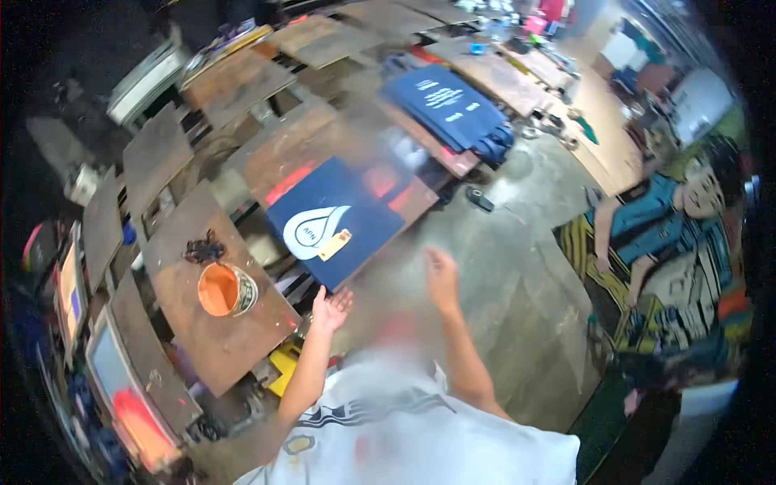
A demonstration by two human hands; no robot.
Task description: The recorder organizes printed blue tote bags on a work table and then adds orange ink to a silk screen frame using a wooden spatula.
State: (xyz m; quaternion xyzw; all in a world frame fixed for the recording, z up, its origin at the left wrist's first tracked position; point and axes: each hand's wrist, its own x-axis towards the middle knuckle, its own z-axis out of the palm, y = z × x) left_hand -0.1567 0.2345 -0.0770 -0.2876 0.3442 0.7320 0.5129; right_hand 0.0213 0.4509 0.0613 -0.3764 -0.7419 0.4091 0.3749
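A flat navy cloth piece [352, 222], which looks like a tote bag, lies on a brown board in front of me. It bears a white drop-shaped print, and a small tan card [335, 245] rests over the print's edge. My left hand [331, 309] is just off the cloth's near corner, palm up and fingers spread, with nothing in it. To the right, over the grey floor, my right hand [440, 279] is raised apart from the cloth. Its fingers are loosely bent and slightly blurred, and no object shows in them.
An orange-lined bucket [227, 289] and a dark crumpled lump [204, 246] sit on the left board. More boards [234, 85] stand in rows beyond. Navy printed cloths [446, 105] are piled at the far right. A black object [479, 199] lies on the floor.
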